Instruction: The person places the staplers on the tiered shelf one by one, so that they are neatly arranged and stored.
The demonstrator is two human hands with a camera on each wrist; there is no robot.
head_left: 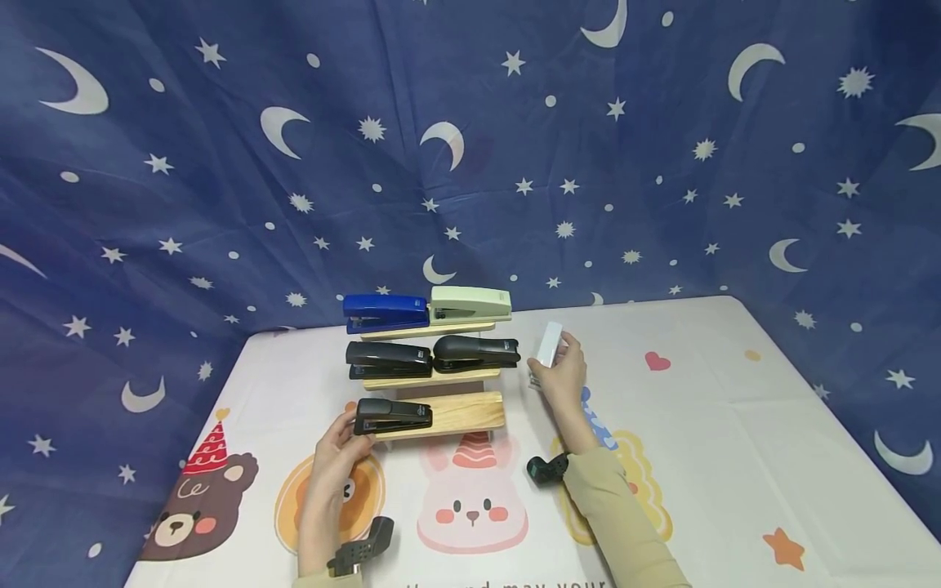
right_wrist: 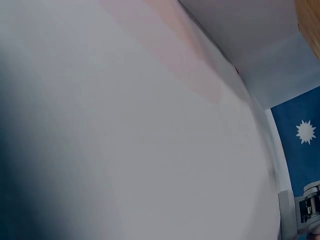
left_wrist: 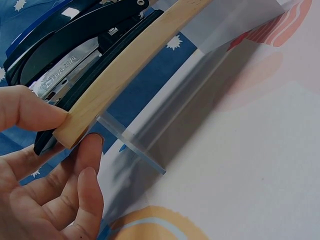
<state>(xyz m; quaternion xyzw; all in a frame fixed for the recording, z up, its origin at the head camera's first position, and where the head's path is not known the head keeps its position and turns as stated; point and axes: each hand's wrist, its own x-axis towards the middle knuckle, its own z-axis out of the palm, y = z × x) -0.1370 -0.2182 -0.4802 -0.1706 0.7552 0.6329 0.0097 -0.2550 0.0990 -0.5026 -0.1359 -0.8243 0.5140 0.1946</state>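
Observation:
In the head view a three-step wooden display rack [head_left: 466, 414] bears several staplers. My left hand [head_left: 334, 461] grips the left end of its lowest shelf, beside a black stapler [head_left: 393, 415]. The left wrist view shows the thumb [left_wrist: 30, 107] against the corner of the wooden board [left_wrist: 125, 70] and curled fingers behind and under it. To the right of the rack, my right hand [head_left: 564, 377] holds a white stapler [head_left: 547, 345] between thumb and fingers. Only a small part of the white stapler [right_wrist: 311, 207] shows in the right wrist view's lower corner.
On the top step sit a blue stapler [head_left: 385, 313] and a pale green stapler [head_left: 470, 303]. Two black staplers, left [head_left: 390, 359] and right [head_left: 476, 353], fill the middle step. A printed white cloth [head_left: 698, 433] covers the table; a blue starry curtain [head_left: 500, 204] hangs behind.

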